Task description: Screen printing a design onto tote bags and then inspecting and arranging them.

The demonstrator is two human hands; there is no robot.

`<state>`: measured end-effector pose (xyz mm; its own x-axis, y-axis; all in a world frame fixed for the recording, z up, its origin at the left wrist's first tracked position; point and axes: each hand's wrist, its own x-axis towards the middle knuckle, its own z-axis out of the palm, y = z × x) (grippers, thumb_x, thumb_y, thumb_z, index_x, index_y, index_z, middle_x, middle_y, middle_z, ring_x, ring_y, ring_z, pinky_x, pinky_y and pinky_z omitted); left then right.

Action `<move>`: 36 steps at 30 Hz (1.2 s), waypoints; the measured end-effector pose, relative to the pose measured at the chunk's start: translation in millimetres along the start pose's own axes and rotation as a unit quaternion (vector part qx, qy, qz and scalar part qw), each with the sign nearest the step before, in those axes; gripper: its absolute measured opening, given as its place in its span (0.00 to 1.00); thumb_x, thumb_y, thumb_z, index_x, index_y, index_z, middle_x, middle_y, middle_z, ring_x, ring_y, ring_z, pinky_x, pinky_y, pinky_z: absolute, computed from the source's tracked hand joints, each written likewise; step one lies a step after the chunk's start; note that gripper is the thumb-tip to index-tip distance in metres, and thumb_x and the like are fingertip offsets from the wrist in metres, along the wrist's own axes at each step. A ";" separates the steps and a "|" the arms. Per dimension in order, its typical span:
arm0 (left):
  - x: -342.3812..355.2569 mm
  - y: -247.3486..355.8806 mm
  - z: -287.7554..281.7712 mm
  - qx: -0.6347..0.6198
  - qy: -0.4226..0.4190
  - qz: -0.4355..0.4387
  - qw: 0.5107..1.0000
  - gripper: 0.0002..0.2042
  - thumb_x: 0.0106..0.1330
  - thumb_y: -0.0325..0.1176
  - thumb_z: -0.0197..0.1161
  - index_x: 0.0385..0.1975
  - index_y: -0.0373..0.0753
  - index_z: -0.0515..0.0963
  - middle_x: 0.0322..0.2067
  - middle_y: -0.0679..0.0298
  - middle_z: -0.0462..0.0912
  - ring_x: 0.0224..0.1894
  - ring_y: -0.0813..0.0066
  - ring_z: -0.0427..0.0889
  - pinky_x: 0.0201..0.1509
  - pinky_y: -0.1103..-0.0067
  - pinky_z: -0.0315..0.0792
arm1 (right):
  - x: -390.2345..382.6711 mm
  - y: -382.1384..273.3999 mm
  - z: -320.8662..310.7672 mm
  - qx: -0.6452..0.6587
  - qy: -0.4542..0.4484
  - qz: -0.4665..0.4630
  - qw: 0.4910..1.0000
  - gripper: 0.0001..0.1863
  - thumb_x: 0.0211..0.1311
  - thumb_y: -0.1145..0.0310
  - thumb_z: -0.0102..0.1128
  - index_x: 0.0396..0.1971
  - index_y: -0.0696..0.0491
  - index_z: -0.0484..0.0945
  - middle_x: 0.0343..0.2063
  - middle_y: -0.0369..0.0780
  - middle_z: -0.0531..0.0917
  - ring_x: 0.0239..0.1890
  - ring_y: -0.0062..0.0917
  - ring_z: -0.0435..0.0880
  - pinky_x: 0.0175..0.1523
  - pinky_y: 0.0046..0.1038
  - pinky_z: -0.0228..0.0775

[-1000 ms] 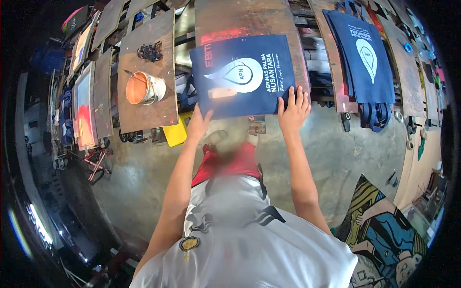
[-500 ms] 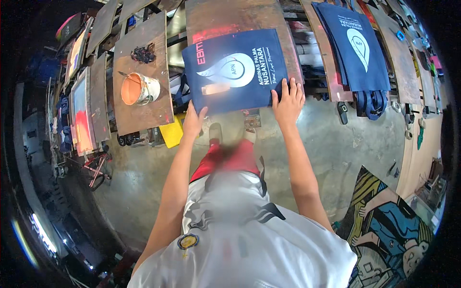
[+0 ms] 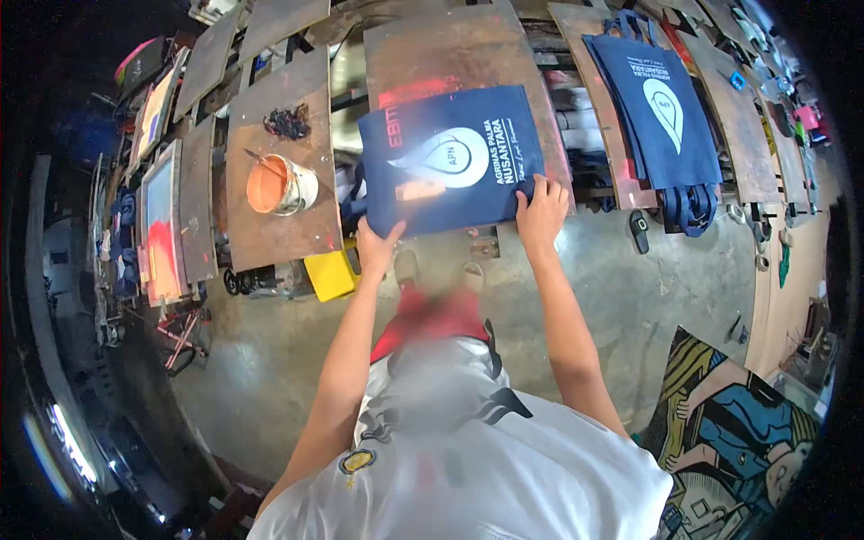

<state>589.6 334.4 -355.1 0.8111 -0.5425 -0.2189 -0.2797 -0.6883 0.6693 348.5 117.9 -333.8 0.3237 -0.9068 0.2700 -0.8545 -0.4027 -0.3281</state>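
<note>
A navy blue tote bag point(image 3: 387, 157) with a white drop-shaped print lies over the near end of a brown board point(image 3: 450, 49) in front of me. The tote bag's near edge reaches out past the board. My left hand point(image 3: 376, 247) holds the near left corner, its thumb on top and its other fingers hidden beneath. At the near right corner, my right hand point(image 3: 543, 216) grips the edge with bent fingers. Pink-red marks show on the board beyond the bag.
To the left, a bucket of orange paint point(image 3: 286, 185) stands on another board point(image 3: 279, 238), near a dark crumpled clump point(image 3: 286, 123). More printed blue bags point(image 3: 621, 81) lie on a board at right. A yellow object point(image 3: 330, 275) sits below the left board, and a painted panel point(image 3: 729, 432) is at lower right.
The view has shifted, so most of the scene sits lower in the picture. My right hand's fingers, spread flatter before, are now more bent at the bag's corner. Both hands stay at the bag.
</note>
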 end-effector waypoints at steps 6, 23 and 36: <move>-1.6 -17.3 -3.4 -0.453 -0.049 -0.222 0.862 0.13 0.65 0.34 0.68 0.44 0.38 0.73 0.30 0.66 0.78 0.21 0.81 0.74 0.21 0.82 0.71 | 7.7 -1.2 -4.4 0.103 0.026 0.037 0.994 0.22 0.49 0.73 0.71 0.46 0.53 0.78 0.40 0.44 0.80 0.46 0.43 0.75 0.52 0.41 0.67; 35.3 99.1 -111.6 -0.624 -0.073 -0.064 0.775 0.12 0.66 0.33 0.66 0.46 0.39 0.76 0.38 0.67 0.82 0.33 0.77 0.79 0.33 0.79 0.73 | 65.2 -8.2 -81.3 0.455 -0.009 0.086 0.886 0.16 0.54 0.80 0.67 0.44 0.57 0.80 0.32 0.34 0.81 0.34 0.18 0.77 0.42 0.21 0.71; 50.5 162.1 -189.2 -0.668 0.012 -0.058 0.742 0.09 0.63 0.33 0.70 0.41 0.47 0.78 0.30 0.66 0.79 0.30 0.74 0.79 0.38 0.70 0.78 | 103.5 -74.3 -182.4 0.695 0.030 0.060 0.716 0.11 0.70 0.69 0.59 0.42 0.61 0.83 0.40 0.37 0.84 0.41 0.16 0.79 0.51 0.20 0.70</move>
<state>682.4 286.6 -123.3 0.8036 -0.4961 -0.3288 0.5384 0.3704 0.7569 371.4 76.7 -116.4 0.2293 -0.9548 0.1892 0.3683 -0.0949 -0.9248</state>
